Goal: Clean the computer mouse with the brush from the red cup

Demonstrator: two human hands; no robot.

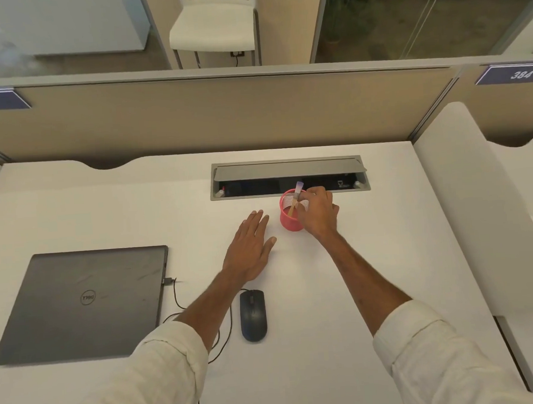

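A red mesh cup [286, 222] stands on the white desk [371, 258], just in front of the cable box. In it leans a brush [295, 198] with a wooden handle and purple bristles pointing up. My right hand [319, 212] is over the cup's right rim, its fingers curled, with thumb and fingertips closing on the brush handle. To the left of the cup, my left hand [251, 248] lies flat on the desk with straight fingers. The dark computer mouse [253, 315] sits nearer to me, below the left hand, and neither hand touches it.
A shut grey laptop [84, 303] lies at the left, with a black cable [176, 296] running from its side to the mouse. A metal cable box [288, 177] with its lid raised sits at the back. Beige partitions [222, 117] wall the desk.
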